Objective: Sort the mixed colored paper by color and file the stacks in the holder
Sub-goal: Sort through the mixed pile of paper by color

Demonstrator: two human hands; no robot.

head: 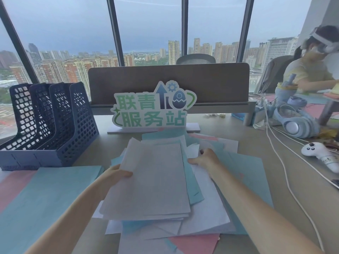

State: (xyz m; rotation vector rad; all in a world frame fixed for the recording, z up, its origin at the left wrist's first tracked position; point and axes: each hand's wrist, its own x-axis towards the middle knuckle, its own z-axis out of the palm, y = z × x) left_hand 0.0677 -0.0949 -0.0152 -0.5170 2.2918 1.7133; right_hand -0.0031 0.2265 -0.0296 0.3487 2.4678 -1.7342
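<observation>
My left hand [120, 176] pinches the white stack [152, 178] at mid-frame, my right hand [203, 158] grips its far edge — loose sheets could slide off into the mixed pile [238, 180].

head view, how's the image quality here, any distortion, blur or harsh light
Head view: wide-angle bowing tilts the window frames outward; light is flat overcast daylight, without hard shadows or glare; the white stack, left hand and right hand look soft, and the person at the right edge is smeared.
</observation>
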